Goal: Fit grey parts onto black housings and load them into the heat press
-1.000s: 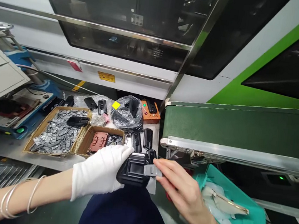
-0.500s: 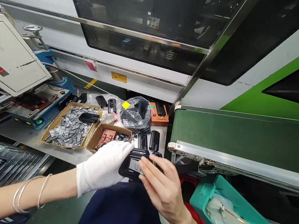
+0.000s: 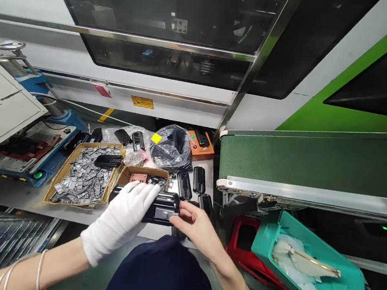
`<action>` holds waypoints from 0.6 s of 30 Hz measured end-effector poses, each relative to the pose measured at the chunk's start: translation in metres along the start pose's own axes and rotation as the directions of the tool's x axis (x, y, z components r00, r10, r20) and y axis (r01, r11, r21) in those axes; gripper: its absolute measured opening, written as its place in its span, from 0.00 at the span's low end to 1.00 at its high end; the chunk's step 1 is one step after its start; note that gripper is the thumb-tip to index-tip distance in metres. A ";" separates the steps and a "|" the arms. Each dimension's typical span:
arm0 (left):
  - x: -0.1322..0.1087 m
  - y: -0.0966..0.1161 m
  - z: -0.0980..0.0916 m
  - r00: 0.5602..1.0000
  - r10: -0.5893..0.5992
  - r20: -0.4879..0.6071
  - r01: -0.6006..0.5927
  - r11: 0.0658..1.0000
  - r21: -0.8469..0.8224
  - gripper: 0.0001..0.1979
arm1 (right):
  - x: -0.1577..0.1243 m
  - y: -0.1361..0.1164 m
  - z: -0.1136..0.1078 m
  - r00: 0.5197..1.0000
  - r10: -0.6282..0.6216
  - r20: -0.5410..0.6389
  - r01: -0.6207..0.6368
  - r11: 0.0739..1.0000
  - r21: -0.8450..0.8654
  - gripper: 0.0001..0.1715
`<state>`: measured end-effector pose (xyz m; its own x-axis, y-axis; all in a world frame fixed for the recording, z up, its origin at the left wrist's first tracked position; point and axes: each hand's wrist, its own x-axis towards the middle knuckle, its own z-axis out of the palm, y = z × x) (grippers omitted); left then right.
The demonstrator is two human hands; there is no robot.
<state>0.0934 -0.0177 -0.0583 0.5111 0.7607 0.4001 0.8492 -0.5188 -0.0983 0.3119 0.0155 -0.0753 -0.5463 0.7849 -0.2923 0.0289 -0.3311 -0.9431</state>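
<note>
My left hand (image 3: 124, 216), in a white glove, is closed around the left part of a glossy black plastic housing (image 3: 166, 200), held level above the front of the bench. My bare right hand (image 3: 200, 227) grips the right end of this housing, its thumb at the edge of a small grey flat piece (image 3: 163, 213) on the housing's face. The glove hides the left part of the housing. Just behind it stands a small cardboard box (image 3: 162, 175) with a reddish-brown block (image 3: 139, 178) inside. More black housings (image 3: 199, 179) lie on the bench to the right.
A cardboard tray (image 3: 48, 193) of small grey pieces stands left, with a black housing on top. A blue press (image 3: 41, 179) is further left. Behind are a plastic bag (image 3: 164, 158) and an orange box (image 3: 201, 153). At right are a green conveyor (image 3: 300, 157) and a teal bin (image 3: 346, 274).
The housing has turned from tilted to level, its long side now facing me. My right hand has shifted from fingers over its face to gripping its right end. The view has swung slightly right.
</note>
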 end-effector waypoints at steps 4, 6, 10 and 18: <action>-0.003 -0.012 0.005 0.997 0.053 0.061 -0.054 0.999 0.005 0.34 | 0.001 0.012 0.011 0.997 -0.021 -0.080 0.025 0.998 0.051 0.16; 0.000 -0.020 0.005 0.995 0.082 0.050 -0.082 0.997 0.006 0.31 | 0.002 0.019 0.018 0.989 -0.061 -0.132 0.070 0.996 0.060 0.18; 0.009 -0.037 0.003 0.991 0.130 0.032 -0.129 0.991 -0.019 0.27 | 0.009 0.022 0.029 0.969 -0.098 -0.227 0.109 0.993 0.035 0.18; 0.015 -0.079 0.011 0.985 0.172 0.011 -0.167 0.971 -0.173 0.29 | 0.026 -0.004 0.049 0.944 -0.033 -0.327 0.024 0.999 -0.030 0.13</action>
<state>0.0356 0.0395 -0.0546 0.6508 0.6646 0.3670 0.7158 -0.6983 -0.0046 0.2570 0.0113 -0.0714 -0.2427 0.9236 -0.2968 0.0403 -0.2961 -0.9543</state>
